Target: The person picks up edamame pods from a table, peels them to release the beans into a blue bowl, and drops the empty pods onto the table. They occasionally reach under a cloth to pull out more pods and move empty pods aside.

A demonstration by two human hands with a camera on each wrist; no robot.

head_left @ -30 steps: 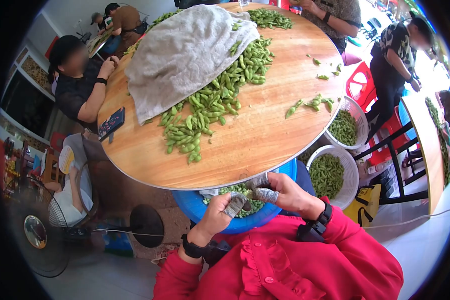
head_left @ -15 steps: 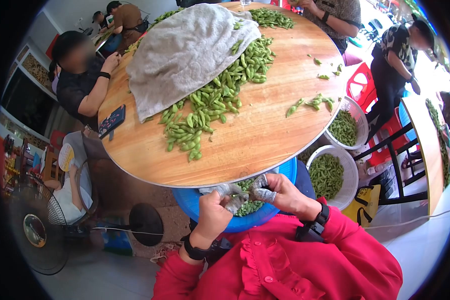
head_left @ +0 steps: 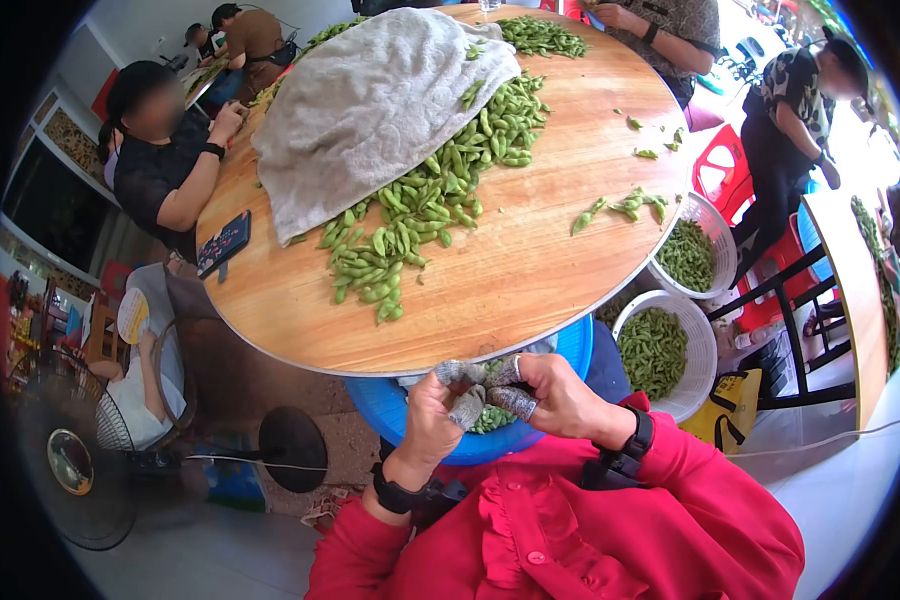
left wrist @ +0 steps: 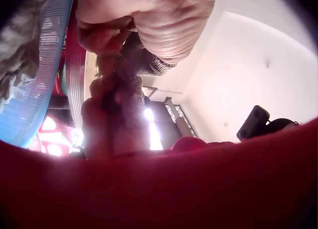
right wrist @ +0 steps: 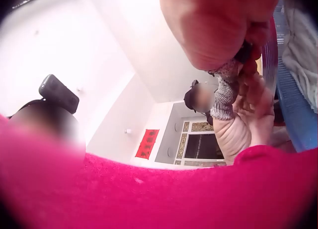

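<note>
Over a blue plastic basket (head_left: 375, 408) in my lap, my two hands meet fingertip to fingertip in the head view. My left hand (head_left: 436, 408) and right hand (head_left: 562, 398) both wear grey knitted covers on thumb and finger. Between their tips they pinch a green soybean pod (head_left: 491, 370), mostly hidden by the fingers. Loose green beans (head_left: 492, 419) lie in the basket just below. The left wrist view shows my left hand's palm side (left wrist: 169, 25) with curled fingers; the pod is hidden there, and also in the right wrist view behind my right hand (right wrist: 213, 30).
A round wooden table (head_left: 530, 260) stands in front, bearing a pod heap (head_left: 400, 230) under a grey towel (head_left: 370, 110) and a phone (head_left: 224, 243). White baskets of pods (head_left: 653, 352) stand at right. A fan (head_left: 70, 460) is at left. Other people sit and stand around.
My hands have come closer together, the left shifting right and up to the right fingertips. A second ago they were farther apart, low over the basket. The person at left has moved their hands slightly.
</note>
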